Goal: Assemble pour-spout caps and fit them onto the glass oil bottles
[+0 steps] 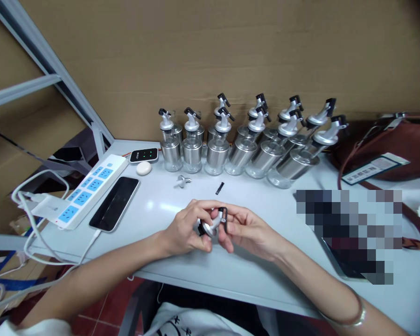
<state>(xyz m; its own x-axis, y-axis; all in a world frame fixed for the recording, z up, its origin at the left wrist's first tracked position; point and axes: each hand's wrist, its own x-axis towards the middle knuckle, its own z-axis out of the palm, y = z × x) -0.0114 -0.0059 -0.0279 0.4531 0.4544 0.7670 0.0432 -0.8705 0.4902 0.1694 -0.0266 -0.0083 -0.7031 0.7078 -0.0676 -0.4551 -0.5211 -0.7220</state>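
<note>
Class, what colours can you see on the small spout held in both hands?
The spout is silver with black parts; the head view shows it.

**Phone and power strip share table's left side**

A white cable (88,246) meets the near end of the phone (115,204), just beside the blue-socketed power strip (91,179). Beyond, on the table (157,191), a white round object (143,168) sits by a dark device (144,155) showing green lights. At right rests a brown handbag (374,143) with a paper tag (376,168). Cardboard (196,46) stands behind; a grey metal frame (24,91) rises left; red floor tiles (98,303) show below.
</note>
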